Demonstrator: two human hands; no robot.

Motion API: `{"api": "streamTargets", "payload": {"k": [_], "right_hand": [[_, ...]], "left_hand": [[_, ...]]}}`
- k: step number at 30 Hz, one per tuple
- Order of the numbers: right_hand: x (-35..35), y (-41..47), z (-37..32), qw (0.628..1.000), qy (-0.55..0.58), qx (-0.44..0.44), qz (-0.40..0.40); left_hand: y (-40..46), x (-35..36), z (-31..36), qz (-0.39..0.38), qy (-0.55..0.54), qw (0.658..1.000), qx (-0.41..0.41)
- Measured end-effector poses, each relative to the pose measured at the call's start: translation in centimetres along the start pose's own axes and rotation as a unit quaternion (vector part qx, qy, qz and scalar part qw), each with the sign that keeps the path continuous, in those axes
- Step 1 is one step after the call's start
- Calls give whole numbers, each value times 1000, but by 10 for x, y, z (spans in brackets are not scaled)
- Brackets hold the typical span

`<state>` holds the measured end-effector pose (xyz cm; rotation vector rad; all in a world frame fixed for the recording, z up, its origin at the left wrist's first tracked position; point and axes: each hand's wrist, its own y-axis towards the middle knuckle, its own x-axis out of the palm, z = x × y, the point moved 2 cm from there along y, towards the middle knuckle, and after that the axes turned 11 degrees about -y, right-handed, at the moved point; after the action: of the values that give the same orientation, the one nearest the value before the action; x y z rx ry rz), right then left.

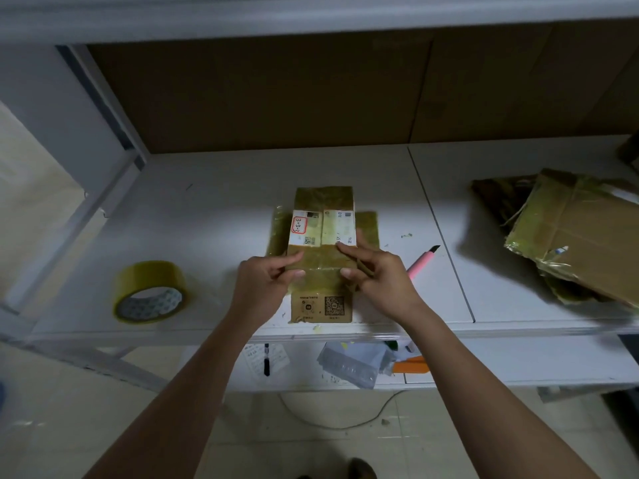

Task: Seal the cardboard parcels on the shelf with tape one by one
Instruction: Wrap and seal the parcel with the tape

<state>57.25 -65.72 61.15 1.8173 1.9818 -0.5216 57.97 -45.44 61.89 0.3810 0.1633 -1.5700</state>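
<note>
The scene is dim, with one pool of brighter light on the shelf (pixel 214 209) around the parcel (pixel 321 257) and both hands. The left hand (pixel 266 285) and right hand (pixel 377 278) are fairly sharp, lit from above and throwing soft shadows toward the near edge. Left of the hands the tape roll (pixel 149 291) shows a dull sheen. Far right, film on the stacked parcels (pixel 581 236) glints. Behind the grip the back panel is dark. The wide lens bends the frame edges, and the top beam and corners are blurred.
</note>
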Motion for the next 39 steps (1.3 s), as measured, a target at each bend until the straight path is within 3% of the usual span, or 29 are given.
{"api": "streamTargets", "payload": {"k": [5,11,15,17,19,21,24,26,34,39], "right_hand": [[-5,-3,5,999,40,11,-31],[-4,-2,-3,998,55,42,-5],[-11,0,-27,988,-151,29,18],[-15,-1,-42,965,-263,2,25],[-14,-5,-60,952,-295,-34,79],[-1,-9,-81,950,-274,-95,114],[46,-7,-107,960,-219,-165,48],[82,0,-112,970,-177,-165,-10],[182,50,-87,966,-217,-80,-118],[201,69,-74,949,-287,-81,-103]], "left_hand": [[-6,7,1,-12,7,1000,-14],[-5,5,1,-13,-13,999,-30],[-1,-16,8,-88,4,995,-52],[4,-47,14,-39,105,993,26],[8,-85,18,64,181,978,80],[13,-119,11,119,245,961,46],[13,-149,-10,73,320,941,-86],[4,-158,-20,48,306,942,-129],[-21,-169,-27,73,183,977,-85],[-27,-173,-32,69,174,980,-59]]}}
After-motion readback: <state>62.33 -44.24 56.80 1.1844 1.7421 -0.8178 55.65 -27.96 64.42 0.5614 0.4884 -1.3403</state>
